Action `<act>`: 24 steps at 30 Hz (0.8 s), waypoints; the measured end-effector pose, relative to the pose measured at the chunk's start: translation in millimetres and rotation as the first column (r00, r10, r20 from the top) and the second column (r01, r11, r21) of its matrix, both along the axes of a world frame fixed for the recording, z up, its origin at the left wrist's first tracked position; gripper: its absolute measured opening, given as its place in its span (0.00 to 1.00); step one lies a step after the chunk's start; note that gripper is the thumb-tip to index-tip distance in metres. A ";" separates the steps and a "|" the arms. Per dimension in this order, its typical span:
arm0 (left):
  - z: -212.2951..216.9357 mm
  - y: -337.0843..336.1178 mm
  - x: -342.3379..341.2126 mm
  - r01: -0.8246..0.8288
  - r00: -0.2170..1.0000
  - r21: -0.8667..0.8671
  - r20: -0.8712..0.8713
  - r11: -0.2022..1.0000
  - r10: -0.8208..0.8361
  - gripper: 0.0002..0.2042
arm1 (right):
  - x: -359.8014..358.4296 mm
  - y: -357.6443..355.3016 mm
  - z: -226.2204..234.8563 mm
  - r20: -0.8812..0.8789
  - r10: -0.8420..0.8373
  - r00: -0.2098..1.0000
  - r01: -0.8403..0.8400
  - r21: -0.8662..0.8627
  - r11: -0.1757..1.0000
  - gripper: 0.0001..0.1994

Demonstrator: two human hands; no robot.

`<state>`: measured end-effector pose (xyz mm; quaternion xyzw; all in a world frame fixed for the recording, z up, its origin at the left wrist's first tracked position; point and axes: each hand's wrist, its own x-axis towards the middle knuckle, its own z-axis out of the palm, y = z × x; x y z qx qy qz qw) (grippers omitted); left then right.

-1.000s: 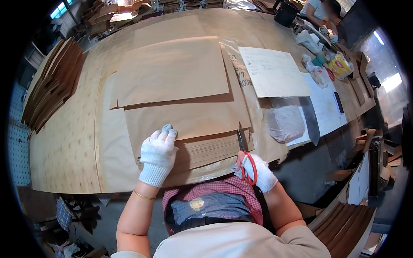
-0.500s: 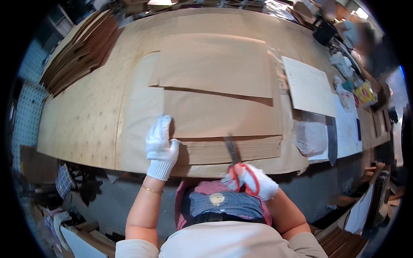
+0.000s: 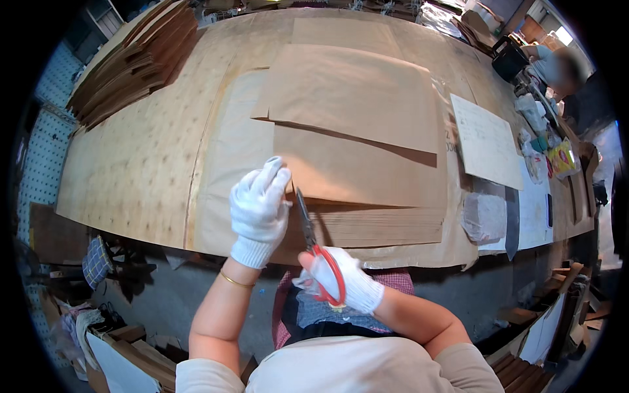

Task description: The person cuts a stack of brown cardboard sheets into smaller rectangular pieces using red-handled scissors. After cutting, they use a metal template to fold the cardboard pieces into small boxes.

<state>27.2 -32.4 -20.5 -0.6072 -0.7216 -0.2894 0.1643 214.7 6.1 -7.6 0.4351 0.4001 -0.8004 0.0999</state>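
My left hand (image 3: 259, 206), in a white knit glove, pinches the near left corner of a brown kraft paper sheet (image 3: 354, 164) and lifts it a little off the stack. My right hand (image 3: 350, 281), gloved the same way, grips red-handled scissors (image 3: 306, 223). Their dark blades point away from me, with the tips at the raised corner beside my left fingers. Whether the blades are apart is hard to make out. Below the sheet lies a layered stack of brown paper (image 3: 386, 226). Farther back, another kraft sheet (image 3: 360, 92) overlaps it.
The wooden table (image 3: 144, 164) carries a tall pile of brown cardboard (image 3: 134, 65) at the far left. On the right lie a white written-on board (image 3: 485, 141), a plastic-wrapped packet (image 3: 485, 216) and a yellow package (image 3: 562, 159). Another person (image 3: 557, 69) is at the far right.
My right hand has brought the scissors left and up to the paper's corner. My left hand has moved slightly right and taken hold of that corner, raising it.
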 end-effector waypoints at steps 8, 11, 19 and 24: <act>123.1 111.8 -80.4 -0.106 0.494 0.697 0.656 0.709 -0.571 0.12 | 93.2 26.2 -13.2 -0.412 0.052 0.910 0.020 0.168 0.986 0.27; 111.8 125.7 -99.8 -0.183 0.661 0.653 0.635 0.735 -0.400 0.11 | 111.3 26.9 -14.7 -0.401 -0.158 0.903 0.154 -0.041 0.987 0.29; 19.8 46.2 52.7 0.279 0.954 -0.529 0.057 0.801 -0.294 0.28 | 100.2 34.6 -21.8 -0.271 -0.300 0.915 0.284 -0.096 0.954 0.31; -10.8 53.9 66.3 0.145 0.982 -0.443 -0.045 0.885 -0.184 0.24 | 108.3 40.0 -34.4 -0.206 -0.174 0.963 0.196 0.090 0.977 0.21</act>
